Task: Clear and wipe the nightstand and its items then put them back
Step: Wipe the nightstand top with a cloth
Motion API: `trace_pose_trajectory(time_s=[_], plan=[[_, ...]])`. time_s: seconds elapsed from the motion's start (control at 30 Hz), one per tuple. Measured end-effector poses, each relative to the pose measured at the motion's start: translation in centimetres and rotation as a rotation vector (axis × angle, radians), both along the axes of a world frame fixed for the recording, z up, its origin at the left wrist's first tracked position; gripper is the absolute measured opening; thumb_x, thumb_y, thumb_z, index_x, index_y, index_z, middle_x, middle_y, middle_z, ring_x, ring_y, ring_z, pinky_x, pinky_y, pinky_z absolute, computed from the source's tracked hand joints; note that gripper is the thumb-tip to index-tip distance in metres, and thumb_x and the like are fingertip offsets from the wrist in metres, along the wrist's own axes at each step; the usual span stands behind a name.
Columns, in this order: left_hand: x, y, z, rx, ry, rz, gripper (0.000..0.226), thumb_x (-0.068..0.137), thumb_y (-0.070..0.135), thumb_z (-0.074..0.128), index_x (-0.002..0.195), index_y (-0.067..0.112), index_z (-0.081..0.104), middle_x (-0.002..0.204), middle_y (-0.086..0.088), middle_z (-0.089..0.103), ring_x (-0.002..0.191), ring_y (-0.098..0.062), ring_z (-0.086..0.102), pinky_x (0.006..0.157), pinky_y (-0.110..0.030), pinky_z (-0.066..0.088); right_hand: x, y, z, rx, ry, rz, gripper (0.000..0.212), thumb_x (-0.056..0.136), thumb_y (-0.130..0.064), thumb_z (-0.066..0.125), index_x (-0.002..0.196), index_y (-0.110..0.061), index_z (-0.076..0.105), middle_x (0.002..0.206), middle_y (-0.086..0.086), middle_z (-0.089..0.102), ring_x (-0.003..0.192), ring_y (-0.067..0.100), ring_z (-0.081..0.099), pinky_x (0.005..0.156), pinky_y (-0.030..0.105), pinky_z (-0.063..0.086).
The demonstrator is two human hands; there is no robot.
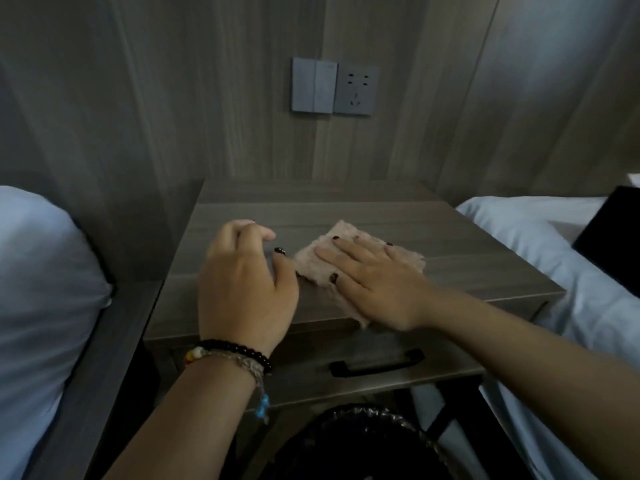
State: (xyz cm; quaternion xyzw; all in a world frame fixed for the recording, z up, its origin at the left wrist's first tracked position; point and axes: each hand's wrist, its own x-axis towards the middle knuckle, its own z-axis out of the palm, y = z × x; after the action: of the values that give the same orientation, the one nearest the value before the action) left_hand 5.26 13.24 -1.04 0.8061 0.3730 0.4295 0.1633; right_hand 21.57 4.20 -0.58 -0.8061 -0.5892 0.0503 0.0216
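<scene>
My right hand (372,278) presses the pinkish fuzzy cloth (349,268) flat-fingered on the grey wooden nightstand (467,258); my left hand (242,285), loosely curled, holds nothing.

nightstand (450,244): grey-brown woodgrain
cloth (349,244): pinkish beige
drawer handle (377,364): black
bedding (540,237): white
nails (279,251): dark polish

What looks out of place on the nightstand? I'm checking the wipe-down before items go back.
Nothing stands out. The right hand presses the cloth flat on the nightstand; the left hand hovers beside it. No spills or damage show.
</scene>
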Motion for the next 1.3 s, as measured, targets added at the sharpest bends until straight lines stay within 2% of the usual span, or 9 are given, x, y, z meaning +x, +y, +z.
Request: trace_pose_trajectory(time_s=[0.2,0.33,0.43,0.6,0.77,0.9,1.03,1.17,1.3], plan=[[2.2,-0.7,-0.7,0.033,0.153,-0.023,0.029,0.092,0.029,0.051,0.117,0.018,0.058,0.133,-0.002,0.047,0.116,-0.017,0.048,0.089,-0.035,0.049,9.7,-2.4,0.5,-0.004,-0.039,-0.276,0.054,0.102,-0.047,0.012,0.154,-0.033,0.005,0.163,0.000,0.004,0.150,0.019,0.001,0.121,0.045,0.005],[2.7,-0.8,-0.8,0.119,0.215,0.008,0.028,0.090,0.031,0.051,0.112,0.016,0.061,0.125,-0.005,0.054,0.107,-0.021,0.053,0.086,-0.038,0.047,13.3,1.8,1.4,-0.074,-0.047,-0.460,0.059,0.097,-0.054,0.013,0.152,-0.033,0.014,0.162,0.007,0.012,0.148,0.031,0.010,0.120,0.047,0.011],[2.8,-0.8,-0.7,0.102,0.222,0.022,0.028,0.089,0.031,0.050,0.109,0.015,0.061,0.121,-0.006,0.055,0.104,-0.023,0.054,0.084,-0.040,0.047,11.4,5.8,1.7,-0.018,-0.103,-0.409,0.063,0.081,-0.058,0.014,0.140,-0.040,0.028,0.155,0.009,0.030,0.140,0.035,0.030,0.114,0.051,0.027],[2.7,-1.1,-0.3,0.052,0.232,0.047,0.032,0.089,0.035,0.049,0.112,0.016,0.060,0.124,-0.005,0.052,0.108,-0.023,0.052,0.086,-0.041,0.047,6.7,8.5,-0.9,-0.062,-0.007,-0.159,0.089,0.069,-0.068,-0.007,0.151,-0.037,0.003,0.163,-0.001,0.000,0.149,0.033,-0.004,0.115,0.061,0.002],[2.7,-1.1,-0.3,0.029,0.253,0.049,0.032,0.091,0.037,0.048,0.117,0.020,0.058,0.124,0.000,0.050,0.109,-0.019,0.051,0.088,-0.037,0.046,6.1,1.1,-0.6,0.012,0.055,-0.095,0.053,0.101,-0.051,0.012,0.152,-0.041,0.003,0.163,-0.006,-0.003,0.150,0.021,-0.006,0.118,0.054,-0.002],[2.5,-1.0,-0.5,0.034,0.245,0.021,0.029,0.091,0.036,0.047,0.114,0.021,0.058,0.120,0.002,0.052,0.104,-0.017,0.052,0.085,-0.035,0.046,9.8,0.0,0.5,-0.007,0.036,-0.167,0.053,0.102,-0.050,0.015,0.153,-0.037,0.007,0.163,-0.003,0.004,0.150,0.019,0.001,0.120,0.048,0.003],[2.5,-0.7,-1.1,0.092,0.217,0.009,0.022,0.091,0.033,0.047,0.107,0.021,0.059,0.110,0.001,0.055,0.095,-0.018,0.054,0.079,-0.034,0.041,14.8,4.2,0.5,-0.028,-0.038,-0.335,0.071,0.087,-0.066,0.007,0.152,-0.037,0.009,0.163,0.002,0.010,0.149,0.027,0.009,0.120,0.049,0.009],[2.9,-0.2,-1.9,0.164,0.192,0.007,0.021,0.086,0.028,0.046,0.094,0.017,0.062,0.096,-0.002,0.061,0.081,-0.024,0.057,0.068,-0.036,0.041,15.4,9.0,1.5,-0.047,-0.019,-0.414,0.059,0.098,-0.052,0.014,0.153,-0.032,0.011,0.163,0.004,0.008,0.148,0.032,0.009,0.119,0.043,0.007],[3.0,-0.2,-2.1,0.190,0.173,0.008,0.017,0.086,0.026,0.047,0.087,0.016,0.061,0.089,-0.003,0.060,0.077,-0.023,0.056,0.065,-0.037,0.045,12.4,12.0,2.9,-0.006,0.005,-0.324,0.053,0.101,-0.045,0.017,0.152,-0.033,0.017,0.162,-0.001,0.015,0.147,0.030,0.015,0.118,0.038,0.013]])
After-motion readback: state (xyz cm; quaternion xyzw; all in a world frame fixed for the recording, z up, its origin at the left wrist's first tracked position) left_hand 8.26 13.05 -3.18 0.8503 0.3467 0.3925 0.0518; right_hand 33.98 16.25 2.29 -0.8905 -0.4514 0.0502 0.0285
